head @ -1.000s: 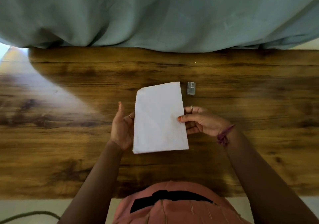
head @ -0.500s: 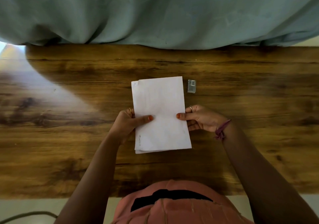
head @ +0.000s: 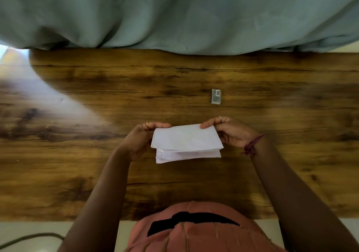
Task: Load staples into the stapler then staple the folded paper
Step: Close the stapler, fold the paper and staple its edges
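We are holding the folded paper (head: pixel 186 142) just above the table (head: pixel 77 174), our left hand (head: pixel 138 140) pinching its 9 o'clock edge and our right hand (head: pixel 232 133) pinching its 3 o'clock edge. We are judging this as folding, so stapling is waiting. Farther off at 1 o'clock, the small staple box (head: pixel 216 96) is lying untouched; no stapler is showing, so next we are needing to find one and load it.

White paper (head: pixel 186 142), a dark-grained brown wooden table (head: pixel 97 174), a grey-green curtain (head: pixel 174 13) — and a silvery staple box (head: pixel 216 96).
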Motion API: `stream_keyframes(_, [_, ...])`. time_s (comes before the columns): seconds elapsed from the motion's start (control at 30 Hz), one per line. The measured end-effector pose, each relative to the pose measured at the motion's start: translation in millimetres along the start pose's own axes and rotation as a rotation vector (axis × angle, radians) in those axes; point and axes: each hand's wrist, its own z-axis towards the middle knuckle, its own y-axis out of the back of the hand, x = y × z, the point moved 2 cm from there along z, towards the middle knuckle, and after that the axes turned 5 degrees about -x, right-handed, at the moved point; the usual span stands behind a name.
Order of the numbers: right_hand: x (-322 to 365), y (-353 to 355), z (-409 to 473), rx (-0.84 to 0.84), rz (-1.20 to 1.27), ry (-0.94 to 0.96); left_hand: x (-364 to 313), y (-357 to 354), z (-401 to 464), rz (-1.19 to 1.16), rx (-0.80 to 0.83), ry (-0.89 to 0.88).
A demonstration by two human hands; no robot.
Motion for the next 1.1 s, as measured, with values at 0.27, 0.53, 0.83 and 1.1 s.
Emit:
stream_keyframes(0.27, [-7.5, -0.6, 2.2, 0.029, -0.006, 0.016, 7.2, 0.6, 5.2, -0.093, -0.002, 0.023])
stream_keyframes(0.53, [-7.2, -0.6, -2.5, 0.071, 0.108, 0.075, 8.5, 2.0, 6.1, -0.082, -0.023, -0.002])
stream_keyframes(0.83, [-6.8, -4.0, -2.6, 0.057, 0.004, 0.124, 9.6, 3.0, 4.4, -0.043, -0.050, -0.011])
stream_keyframes(1.1, [-7.1, -8.8, -2.0, -0.031, -0.012, 0.129, 9.0, -1.5, 1.8, -0.043, -0.121, -0.011])
